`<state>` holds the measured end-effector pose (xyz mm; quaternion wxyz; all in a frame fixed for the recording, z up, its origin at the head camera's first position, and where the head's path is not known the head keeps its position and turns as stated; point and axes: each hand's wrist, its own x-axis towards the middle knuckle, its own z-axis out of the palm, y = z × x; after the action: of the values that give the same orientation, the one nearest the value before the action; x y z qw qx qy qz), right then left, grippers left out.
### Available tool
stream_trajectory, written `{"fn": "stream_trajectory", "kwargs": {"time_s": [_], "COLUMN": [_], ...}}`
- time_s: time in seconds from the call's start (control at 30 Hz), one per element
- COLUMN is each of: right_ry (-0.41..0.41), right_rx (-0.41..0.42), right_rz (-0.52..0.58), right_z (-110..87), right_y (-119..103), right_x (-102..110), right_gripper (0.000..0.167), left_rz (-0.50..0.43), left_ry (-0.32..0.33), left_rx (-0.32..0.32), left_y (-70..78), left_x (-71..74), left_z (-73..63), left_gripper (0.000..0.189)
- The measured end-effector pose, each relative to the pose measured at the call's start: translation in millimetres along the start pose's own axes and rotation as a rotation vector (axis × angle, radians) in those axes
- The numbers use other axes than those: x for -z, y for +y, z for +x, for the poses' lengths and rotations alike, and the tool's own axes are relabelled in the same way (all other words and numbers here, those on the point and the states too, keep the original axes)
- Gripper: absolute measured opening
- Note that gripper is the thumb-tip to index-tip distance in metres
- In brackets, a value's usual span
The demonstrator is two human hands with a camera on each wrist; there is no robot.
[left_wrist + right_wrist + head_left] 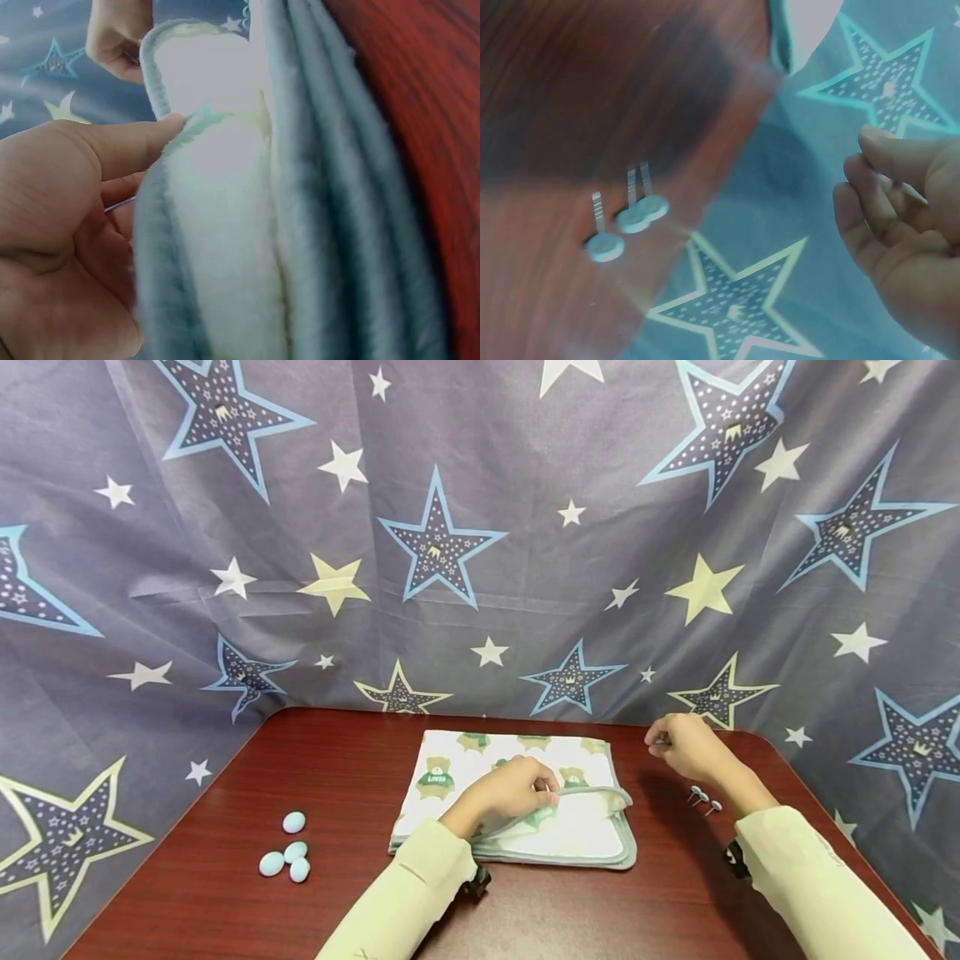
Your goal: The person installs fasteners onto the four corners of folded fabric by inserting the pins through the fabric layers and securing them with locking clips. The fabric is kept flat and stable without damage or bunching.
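Note:
A folded blanket with teddy bears and a grey-green edge lies at the table's middle. My left hand pinches the edge of its top layer between thumb and fingers, lifting that flap from the layers beneath. In the left wrist view, a thin pale sliver shows behind the thumb of the left hand; I cannot tell what it is. Right of the blanket, my right hand hovers with loosely curled fingers and nothing visible in them. Round-headed pins with ridged shanks lie on the table near it.
Several pale blue egg-shaped pieces lie on the left of the reddish-brown table. A grey star-patterned curtain hangs behind the table and along its sides.

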<state>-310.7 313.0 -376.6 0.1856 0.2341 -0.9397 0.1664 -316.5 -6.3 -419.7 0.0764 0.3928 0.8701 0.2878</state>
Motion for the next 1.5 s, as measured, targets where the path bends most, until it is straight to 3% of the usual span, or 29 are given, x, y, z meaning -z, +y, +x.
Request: {"fn": "stream_trajectory", "kwargs": {"time_s": [0.37, 0.63, 0.9, 1.17, 1.5], "right_ry": [0.013, -0.026, -0.105, -0.150, -0.238], "right_rx": [0.148, 0.273, 0.341, 0.280, 0.062], "right_rz": [0.010, 0.067, 0.163, 0.329, 0.551], "right_z": [15.3, 22.4, 24.6, 22.3, 24.0], "right_y": [-51.2, -97.4, -118.9, -116.0, -102.2], "right_x": [-1.8, -2.9, -17.0, -34.2, -49.3], "right_gripper": [0.021, 0.026, 0.024, 0.023, 0.016], "left_rz": [-0.174, -0.331, -0.372, -0.382, -0.361], "left_ry": [0.122, 0.153, 0.184, 0.199, 0.203], "left_rx": [0.088, 0.183, 0.179, 0.153, 0.152], "left_y": [-23.2, -24.1, -20.5, -19.9, -16.2], "left_x": [6.9, 14.3, 19.1, 19.3, 22.3], "left_z": [0.2, -3.7, -5.7, -5.9, -6.2], "left_gripper": [0.008, 0.011, 0.010, 0.010, 0.008]}}
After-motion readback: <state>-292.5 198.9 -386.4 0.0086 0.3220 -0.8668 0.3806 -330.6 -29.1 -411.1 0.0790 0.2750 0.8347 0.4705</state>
